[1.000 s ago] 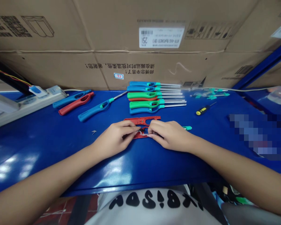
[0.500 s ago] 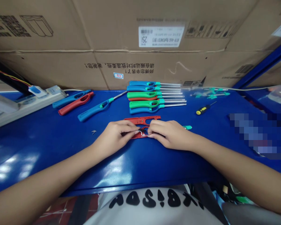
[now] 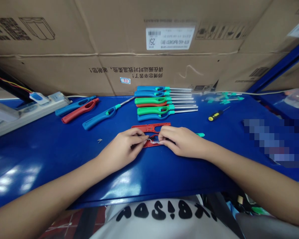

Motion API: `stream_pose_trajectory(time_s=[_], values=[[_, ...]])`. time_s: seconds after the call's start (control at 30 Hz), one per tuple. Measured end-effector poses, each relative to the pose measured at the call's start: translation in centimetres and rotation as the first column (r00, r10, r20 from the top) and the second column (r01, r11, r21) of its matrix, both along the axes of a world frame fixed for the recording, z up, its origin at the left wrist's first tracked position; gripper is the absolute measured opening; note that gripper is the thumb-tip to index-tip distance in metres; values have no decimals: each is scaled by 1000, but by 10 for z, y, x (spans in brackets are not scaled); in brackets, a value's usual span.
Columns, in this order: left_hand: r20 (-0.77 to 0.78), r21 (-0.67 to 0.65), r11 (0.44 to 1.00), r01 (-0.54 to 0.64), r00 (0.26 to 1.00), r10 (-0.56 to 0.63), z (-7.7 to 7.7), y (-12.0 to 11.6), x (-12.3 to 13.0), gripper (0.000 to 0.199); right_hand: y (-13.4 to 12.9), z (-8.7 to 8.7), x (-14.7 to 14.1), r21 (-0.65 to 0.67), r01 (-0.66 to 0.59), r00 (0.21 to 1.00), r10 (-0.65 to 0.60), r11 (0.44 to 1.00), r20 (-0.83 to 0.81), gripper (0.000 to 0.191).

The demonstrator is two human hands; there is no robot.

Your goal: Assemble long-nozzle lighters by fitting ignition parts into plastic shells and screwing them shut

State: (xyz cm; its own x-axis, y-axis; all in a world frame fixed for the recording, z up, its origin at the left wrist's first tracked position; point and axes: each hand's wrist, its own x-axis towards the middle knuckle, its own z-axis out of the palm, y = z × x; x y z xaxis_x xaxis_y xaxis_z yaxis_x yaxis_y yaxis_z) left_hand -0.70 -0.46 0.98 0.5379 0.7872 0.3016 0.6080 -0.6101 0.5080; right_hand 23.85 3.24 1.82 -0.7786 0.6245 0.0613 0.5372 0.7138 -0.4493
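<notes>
Two halves of a red lighter casing lie in front of me. The far half (image 3: 144, 128) rests flat behind my hands. My hands partly cover the near half (image 3: 147, 145), which has a small black part and a thin white wire (image 3: 149, 139) in it. My left hand (image 3: 124, 146) pinches the wire at its left end, thumb against fingertips. From the other side, my right hand (image 3: 180, 141) has its fingertips closed at the wire's right end, over the casing. A teal tip (image 3: 201, 134) sticks out beyond my right hand; the rest of it is hidden.
Several long-necked lighters (image 3: 153, 110) lie stacked at the back. A blue lighter (image 3: 99, 118), a red handle (image 3: 79, 111) and a power strip (image 3: 32, 111) are left. Small pins (image 3: 99, 140) lie left of my hands. A yellow-black screwdriver (image 3: 214, 116) and teal parts (image 3: 224, 97) are right.
My right fingertips have moved slightly right and up, and the white wire between my hands has shifted a little. My left hand stays nearly in place, still pinching.
</notes>
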Motion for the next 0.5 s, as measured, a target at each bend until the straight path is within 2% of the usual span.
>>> stream_pose_trajectory(time_s=[0.5], values=[[-43, -72, 997, 14, 999, -18, 5, -3, -4, 25, -2, 4, 6, 57, -87, 996, 88, 995, -19, 12]])
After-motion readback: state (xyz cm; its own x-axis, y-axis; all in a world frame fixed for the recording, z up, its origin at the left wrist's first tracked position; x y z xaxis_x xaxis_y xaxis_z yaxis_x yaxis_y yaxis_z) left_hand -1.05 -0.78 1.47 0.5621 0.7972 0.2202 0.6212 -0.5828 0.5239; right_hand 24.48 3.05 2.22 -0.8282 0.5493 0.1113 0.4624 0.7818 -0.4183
